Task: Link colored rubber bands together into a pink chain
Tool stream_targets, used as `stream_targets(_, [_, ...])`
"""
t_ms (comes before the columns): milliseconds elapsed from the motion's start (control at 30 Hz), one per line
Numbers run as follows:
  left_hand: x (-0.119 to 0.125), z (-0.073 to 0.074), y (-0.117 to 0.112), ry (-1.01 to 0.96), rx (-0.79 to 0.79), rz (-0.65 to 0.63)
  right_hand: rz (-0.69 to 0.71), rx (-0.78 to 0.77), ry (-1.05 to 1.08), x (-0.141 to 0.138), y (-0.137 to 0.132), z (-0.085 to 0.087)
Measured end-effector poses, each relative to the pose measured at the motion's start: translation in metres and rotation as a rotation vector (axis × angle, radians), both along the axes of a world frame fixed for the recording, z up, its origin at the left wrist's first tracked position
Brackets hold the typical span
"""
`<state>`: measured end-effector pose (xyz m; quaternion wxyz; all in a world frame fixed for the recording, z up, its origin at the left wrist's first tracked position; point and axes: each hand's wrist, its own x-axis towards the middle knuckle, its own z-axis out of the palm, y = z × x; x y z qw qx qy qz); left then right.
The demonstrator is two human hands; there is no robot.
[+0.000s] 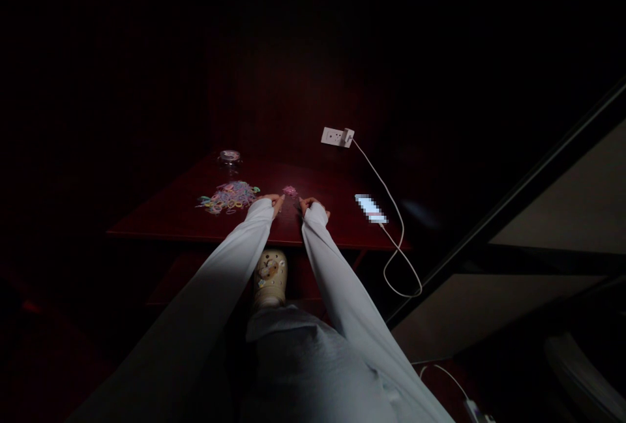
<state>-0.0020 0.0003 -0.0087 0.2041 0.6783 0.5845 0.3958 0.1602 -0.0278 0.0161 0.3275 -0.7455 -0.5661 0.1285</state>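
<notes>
Hands, two: left hand [274,203] and right hand [312,205], above the surface [163,224] near the middle of its front edge, apart, fingers bent, thumbs close to forefingers; I cannot tell whether either pinches anything.

Step in hand, by my judgement: fingertip handling of small pieces beside the pink cluster [289,191]. The next move, I think, calls for fine fingertip control in dim light.

Pink cluster, one: between and just beyond the hands; small, low, tangled-looking.

Mixed pile [232,197], one: left of the hands; larger, loose, many-coloured thin loops, strays toward the front edge.
</notes>
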Motion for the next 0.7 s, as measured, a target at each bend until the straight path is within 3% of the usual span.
stream_targets(133, [0.0007, -0.0025, 0.0019, -0.008, -0.003, -0.007, -0.109, 0.016, -0.05, -0.0032, 0.0016, 0.0005])
stream_targets(267, [0.0009, -0.0041, 0.0029, -0.01, 0.007, 0.0, -0.096, -0.023, -0.081, -0.0048, 0.0051, -0.0028])
stream_targets(700, [0.0, -0.0022, 0.0018, 0.007, 0.026, -0.002, -0.082, 0.072, -0.021, -0.0026, 0.0087, -0.0076])
